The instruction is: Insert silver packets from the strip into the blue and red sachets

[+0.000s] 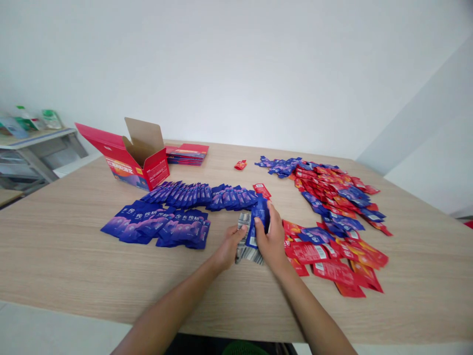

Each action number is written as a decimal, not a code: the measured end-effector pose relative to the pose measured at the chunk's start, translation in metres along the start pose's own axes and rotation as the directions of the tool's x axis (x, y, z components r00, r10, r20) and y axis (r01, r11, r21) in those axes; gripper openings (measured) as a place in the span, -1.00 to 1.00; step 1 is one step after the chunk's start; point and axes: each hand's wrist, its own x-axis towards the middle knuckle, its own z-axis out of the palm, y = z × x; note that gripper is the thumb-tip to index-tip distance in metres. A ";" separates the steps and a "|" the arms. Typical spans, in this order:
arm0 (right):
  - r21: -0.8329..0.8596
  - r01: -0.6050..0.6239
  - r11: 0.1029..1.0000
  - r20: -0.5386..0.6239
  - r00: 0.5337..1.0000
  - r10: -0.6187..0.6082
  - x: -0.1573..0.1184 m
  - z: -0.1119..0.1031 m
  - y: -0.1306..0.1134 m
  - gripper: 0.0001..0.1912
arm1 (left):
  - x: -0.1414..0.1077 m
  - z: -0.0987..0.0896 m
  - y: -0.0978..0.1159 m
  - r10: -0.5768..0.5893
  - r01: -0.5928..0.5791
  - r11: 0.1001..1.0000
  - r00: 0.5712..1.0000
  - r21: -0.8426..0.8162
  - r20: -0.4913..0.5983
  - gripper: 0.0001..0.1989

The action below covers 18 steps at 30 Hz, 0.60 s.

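Above the middle of the table, my right hand (273, 239) is closed on a blue sachet (261, 209), thumb on its near face. My left hand (228, 248) grips the edge of a grey striped piece (244, 246), too blurred to name, which lies partly behind the sachet. Both hands are close together, almost touching. To their left, blue sachets fan out in an overlapping row (197, 195), with overlapping groups of blue sachets (181, 228) nearer me. Just beyond my right hand lies a red sachet (261, 190).
An open red box (155, 170) stands at the back left beside a stack of flat red-and-blue cartons (188, 154). Mixed red and blue sachets (332, 192) spread over the right side. One small red sachet (240, 164) lies far back. A side table (40, 138) with bottles stands left.
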 end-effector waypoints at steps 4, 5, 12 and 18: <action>0.055 -0.066 0.996 -0.066 0.995 0.069 0.007 -0.005 0.003 -0.64 | -0.002 0.000 -0.009 0.017 -0.020 0.998 0.999 0.057 0.040 -0.52; 0.048 -0.069 0.996 -0.087 0.994 0.073 0.008 -0.005 0.003 -0.67 | -0.003 0.001 -0.010 0.014 -0.016 0.999 0.999 0.050 0.037 -0.51; -0.087 -0.040 0.995 -0.058 0.998 0.035 0.002 0.000 0.004 -0.50 | -0.005 0.012 -0.006 -0.042 0.032 0.990 0.997 -0.136 -0.068 -0.49; -0.029 0.013 0.999 0.056 0.998 -0.012 0.002 -0.002 0.006 -0.57 | -0.006 0.015 -0.001 -0.042 0.025 0.983 0.995 -0.181 -0.087 -0.52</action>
